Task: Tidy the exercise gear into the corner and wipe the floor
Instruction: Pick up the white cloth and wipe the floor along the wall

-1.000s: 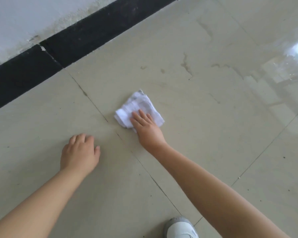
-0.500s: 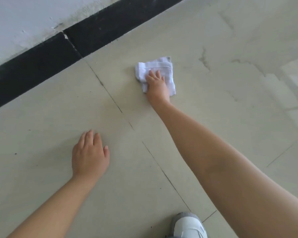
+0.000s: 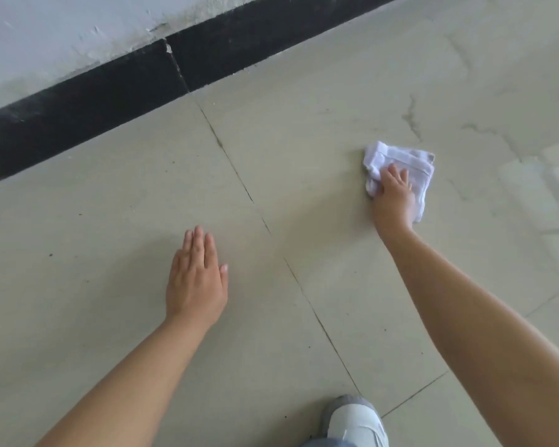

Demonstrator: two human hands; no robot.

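Observation:
A crumpled white cloth [image 3: 415, 166] lies on the beige tiled floor [image 3: 320, 140] at the right of the view. My right hand [image 3: 394, 195] presses down on it with fingers spread flat over the fabric. My left hand [image 3: 196, 279] rests palm down on the bare tile to the left, fingers straight and together, holding nothing. No exercise gear is in view.
A black skirting board [image 3: 110, 88] runs along the white wall [image 3: 62, 33] at the top left. Streaky wet marks [image 3: 412, 119] show on the tile beyond the cloth. My grey and white shoe [image 3: 355, 421] is at the bottom edge.
My right hand has slid the cloth from near the skirting back toward the right. My left hand has flattened out, its fingers now straight.

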